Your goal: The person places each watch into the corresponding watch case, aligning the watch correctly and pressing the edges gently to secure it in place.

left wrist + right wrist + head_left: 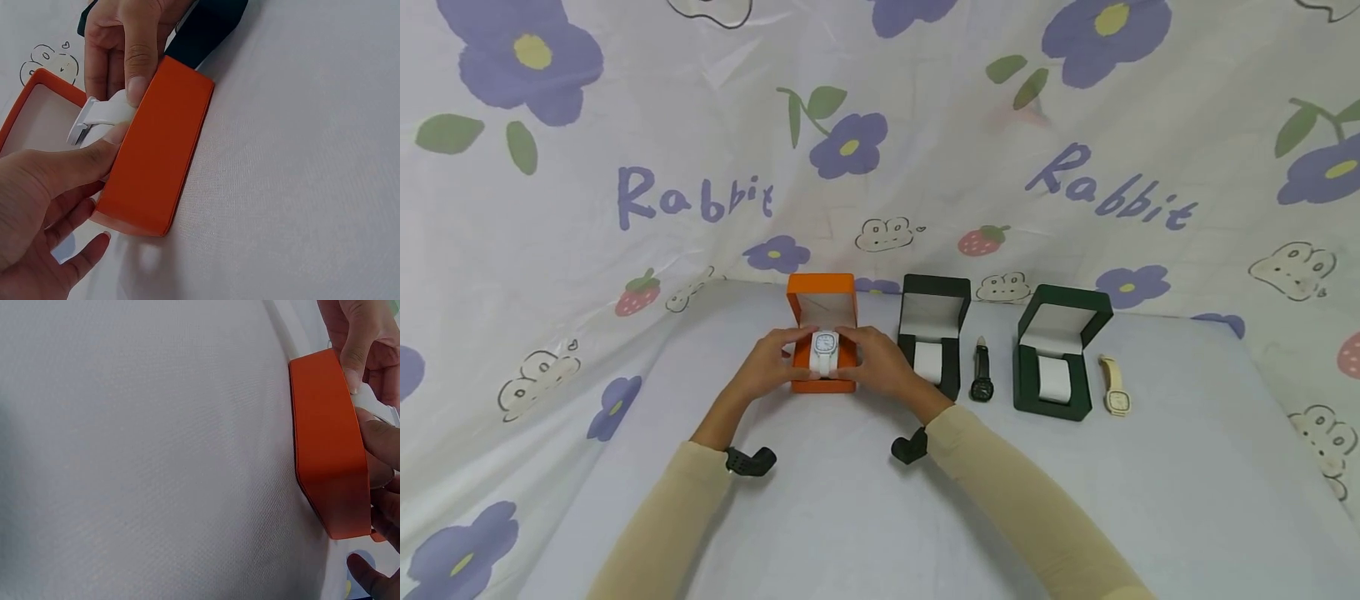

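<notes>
There are three open watch boxes on the cloth: one orange box, one black box and one dark green box. There are three watches: one white watch (it sits in the orange box), one black watch and one cream watch. Two hands are seen.

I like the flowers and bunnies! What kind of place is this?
Probably a home-made tabletop set for boxing watches: a flowery "Rabbit" sheet covers the table and wall, three open watch boxes stand in a row, and both hands hold a white watch in the orange box.
</notes>
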`<state>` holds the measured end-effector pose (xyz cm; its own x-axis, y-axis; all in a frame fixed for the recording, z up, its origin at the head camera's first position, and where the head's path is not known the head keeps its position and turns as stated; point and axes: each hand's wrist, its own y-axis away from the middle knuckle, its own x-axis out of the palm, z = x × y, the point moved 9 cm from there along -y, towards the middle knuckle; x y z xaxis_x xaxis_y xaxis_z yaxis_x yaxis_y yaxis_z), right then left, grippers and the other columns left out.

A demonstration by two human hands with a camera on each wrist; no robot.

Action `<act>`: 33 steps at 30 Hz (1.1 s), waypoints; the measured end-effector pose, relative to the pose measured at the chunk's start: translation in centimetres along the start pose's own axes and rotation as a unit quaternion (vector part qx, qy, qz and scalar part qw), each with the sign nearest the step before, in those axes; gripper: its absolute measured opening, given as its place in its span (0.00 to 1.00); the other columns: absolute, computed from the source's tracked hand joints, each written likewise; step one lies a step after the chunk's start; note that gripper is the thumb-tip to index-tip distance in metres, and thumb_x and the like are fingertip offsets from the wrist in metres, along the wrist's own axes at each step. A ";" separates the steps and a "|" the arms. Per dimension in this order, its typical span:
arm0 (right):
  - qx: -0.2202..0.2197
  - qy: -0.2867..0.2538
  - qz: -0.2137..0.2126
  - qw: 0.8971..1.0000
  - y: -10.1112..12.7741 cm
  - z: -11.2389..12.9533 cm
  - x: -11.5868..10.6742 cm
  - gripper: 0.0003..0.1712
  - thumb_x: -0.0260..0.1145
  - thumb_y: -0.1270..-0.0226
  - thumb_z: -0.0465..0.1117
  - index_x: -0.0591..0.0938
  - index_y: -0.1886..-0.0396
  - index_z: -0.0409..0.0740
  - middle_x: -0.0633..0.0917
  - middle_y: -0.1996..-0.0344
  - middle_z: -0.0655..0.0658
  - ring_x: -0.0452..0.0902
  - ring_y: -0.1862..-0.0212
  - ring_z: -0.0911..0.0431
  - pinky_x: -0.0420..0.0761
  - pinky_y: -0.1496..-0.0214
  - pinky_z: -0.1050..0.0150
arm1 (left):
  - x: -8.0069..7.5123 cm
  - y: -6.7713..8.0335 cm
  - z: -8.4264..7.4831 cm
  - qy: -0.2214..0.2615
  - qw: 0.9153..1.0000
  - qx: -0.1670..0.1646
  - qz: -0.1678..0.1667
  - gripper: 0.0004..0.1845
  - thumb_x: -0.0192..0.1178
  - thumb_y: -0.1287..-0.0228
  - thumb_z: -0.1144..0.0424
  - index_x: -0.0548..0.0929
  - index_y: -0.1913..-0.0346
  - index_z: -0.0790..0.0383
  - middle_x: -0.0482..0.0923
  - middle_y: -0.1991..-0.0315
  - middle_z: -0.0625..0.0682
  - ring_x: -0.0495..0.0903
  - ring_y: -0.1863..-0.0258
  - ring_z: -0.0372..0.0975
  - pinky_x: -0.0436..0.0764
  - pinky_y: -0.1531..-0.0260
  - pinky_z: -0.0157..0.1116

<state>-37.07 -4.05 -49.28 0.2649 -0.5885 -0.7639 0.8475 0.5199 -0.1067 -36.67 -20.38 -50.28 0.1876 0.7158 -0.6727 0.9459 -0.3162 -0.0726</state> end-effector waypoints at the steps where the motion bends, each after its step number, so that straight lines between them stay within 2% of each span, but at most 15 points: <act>1: 0.002 0.000 0.002 1.000 0.0 0.0 0.0 0.44 0.78 0.39 0.52 0.72 0.26 0.46 0.77 0.33 0.44 0.72 0.34 0.51 0.75 0.32 0.57 | 0.0 0.0 0.0 0.001 1.000 -0.002 0.001 0.42 0.79 0.46 0.60 0.73 0.27 0.56 0.72 0.31 0.59 0.70 0.35 0.53 0.80 0.41 0.51; 8: 0.000 0.005 0.006 1.000 -0.1 0.2 -0.2 0.44 0.77 0.39 0.52 0.72 0.26 0.45 0.77 0.33 0.43 0.72 0.34 0.50 0.75 0.31 0.56 | 0.0 -0.1 -0.2 -0.001 1.000 -0.007 0.007 0.41 0.78 0.45 0.62 0.73 0.27 0.58 0.71 0.30 0.59 0.69 0.34 0.53 0.80 0.41 0.51; 18: -0.005 0.026 0.008 1.000 -0.1 0.3 0.1 0.42 0.76 0.38 0.52 0.73 0.27 0.44 0.79 0.35 0.44 0.72 0.34 0.50 0.74 0.30 0.55 | -0.1 0.2 -0.5 0.005 1.000 0.008 0.010 0.38 0.77 0.43 0.63 0.74 0.29 0.60 0.72 0.31 0.59 0.70 0.35 0.54 0.80 0.42 0.52; 26: -0.012 0.028 0.016 0.999 0.1 0.6 0.2 0.41 0.75 0.36 0.52 0.72 0.26 0.44 0.78 0.34 0.44 0.71 0.33 0.51 0.73 0.29 0.56 | 0.3 -0.2 -0.8 -0.011 0.998 0.043 0.034 0.35 0.73 0.39 0.64 0.74 0.29 0.63 0.72 0.30 0.59 0.69 0.34 0.54 0.79 0.43 0.55; 30: -0.008 0.018 0.011 1.000 0.2 0.7 -0.4 0.40 0.73 0.33 0.51 0.71 0.26 0.43 0.76 0.32 0.44 0.71 0.31 0.50 0.72 0.29 0.55 | 0.3 0.0 -0.7 -0.011 0.999 0.031 0.029 0.36 0.73 0.37 0.63 0.72 0.27 0.62 0.70 0.29 0.59 0.69 0.34 0.54 0.79 0.41 0.54; 33: -0.005 -0.021 -0.019 1.000 0.3 0.9 -1.5 0.35 0.70 0.29 0.47 0.73 0.27 0.41 0.78 0.33 0.44 0.74 0.33 0.48 0.75 0.31 0.52 | 0.1 0.4 -0.3 -0.005 1.000 0.014 0.016 0.37 0.72 0.36 0.61 0.71 0.26 0.61 0.68 0.27 0.58 0.68 0.32 0.54 0.79 0.41 0.52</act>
<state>-36.78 -3.53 -47.60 0.2530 -0.6333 -0.7314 0.8526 0.5032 -0.1408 -36.18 -20.22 -50.13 0.2148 0.6984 -0.6827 0.9319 -0.3557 -0.0707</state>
